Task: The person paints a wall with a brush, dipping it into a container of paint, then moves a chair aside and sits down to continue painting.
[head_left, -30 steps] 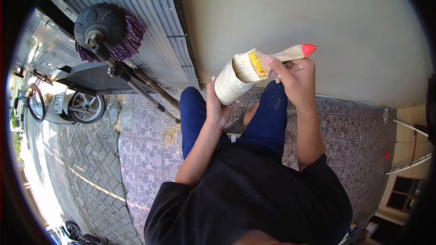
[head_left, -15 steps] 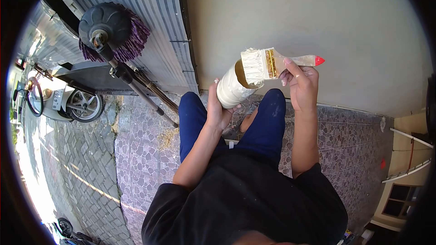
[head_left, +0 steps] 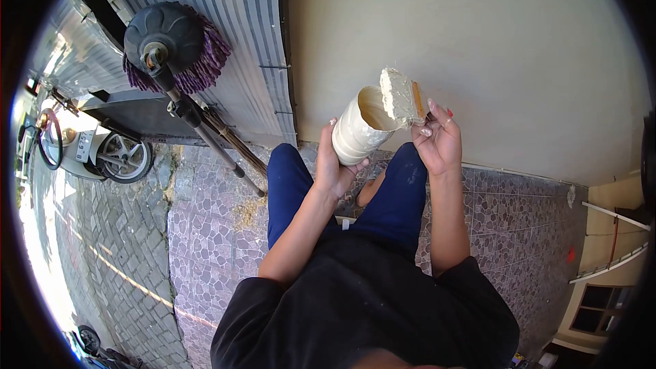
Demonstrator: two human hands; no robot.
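Observation:
My left hand is wrapped round a cream, paint-smeared container, tilted with its open mouth toward the upper right. Pale paint coats the inside of its rim. My right hand grips a wide paintbrush by its handle, which is mostly hidden behind the fingers apart from a bit of red tip. Thick cream paint covers the bristles, which overlap the right edge of the container's mouth in this view.
A plain cream wall rises in front of me. To the left, a purple mop leans upside down by a corrugated metal gate. Stone-patterned tiles cover the floor. A parked motorbike stands farther left.
The brush has turned, so its bristle ends now face me more and its handle points away. My right hand has shifted slightly down and left. The container remains in my left hand.

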